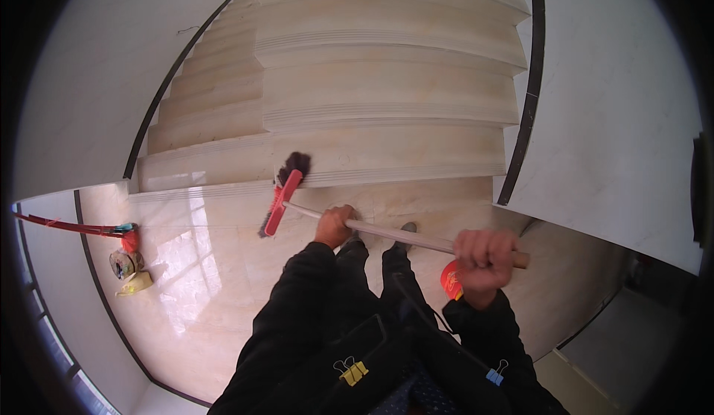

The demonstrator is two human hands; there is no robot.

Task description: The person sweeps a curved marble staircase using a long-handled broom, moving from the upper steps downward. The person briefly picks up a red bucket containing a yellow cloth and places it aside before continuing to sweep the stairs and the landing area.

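Note:
Both my hands grip a broom with a pale wooden handle (401,235). My left hand (333,226) closes around the handle's lower part, nearer the head. Towards the butt end, my right hand (486,256) is wrapped around the handle and looks slightly blurred. The broom's red head (283,203) lies at a slant at the edge between the landing and the stairs. Its dark bristles (295,164) are blurred at the far end, over the step edge. Partly hidden behind my right hand is a red object with a yellow pattern (449,280).
Tiled stairs (385,91) rise ahead, with another flight (217,91) at left. Dark-trimmed walls (608,108) flank them. On the landing floor (240,281) at left stand red-handled tools (72,223), a round container (124,264) and a yellow bag (135,284). My shoes are close below the handle.

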